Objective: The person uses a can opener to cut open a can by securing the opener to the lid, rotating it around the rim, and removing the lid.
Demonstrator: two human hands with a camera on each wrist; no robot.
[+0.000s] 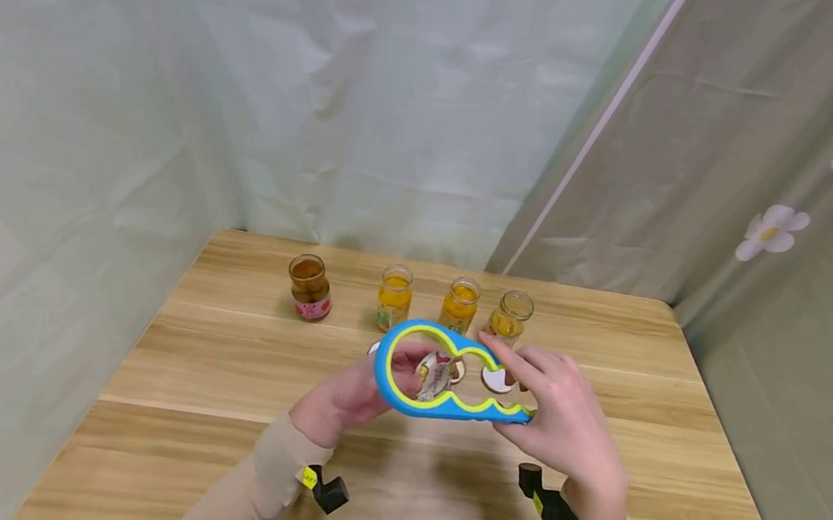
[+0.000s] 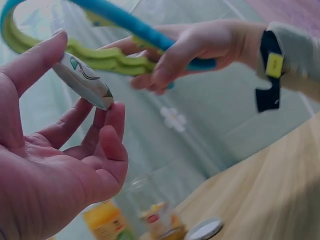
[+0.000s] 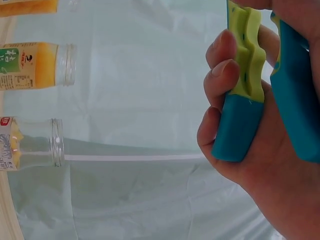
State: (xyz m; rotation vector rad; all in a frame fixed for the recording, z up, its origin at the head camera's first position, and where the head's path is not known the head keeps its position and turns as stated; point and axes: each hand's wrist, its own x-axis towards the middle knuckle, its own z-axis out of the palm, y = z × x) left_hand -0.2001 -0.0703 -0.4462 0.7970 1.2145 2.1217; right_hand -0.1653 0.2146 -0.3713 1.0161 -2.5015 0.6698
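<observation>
My left hand (image 1: 351, 392) pinches a round metal jar lid (image 2: 82, 82) between thumb and fingertips, tilted on edge. In the head view the lid shows through the large loop of a blue jar opener (image 1: 417, 409) with a wavy lime-green lining. Gripping the opener by its handle end is my right hand (image 1: 571, 413), fingers and thumb around the two arms. The right wrist view shows several fingertips curled over the lower arm (image 3: 240, 127). Whether the opener touches the lid cannot be told.
Along the back of the wooden table (image 1: 187, 372) stand a dark-filled jar (image 1: 310, 287) and three lidless jars with yellow contents, including the rightmost jar (image 1: 509, 319). Loose lids, one a white-faced lid (image 1: 498, 380), lie in front of them. Pale curtains (image 1: 401, 108) hang behind.
</observation>
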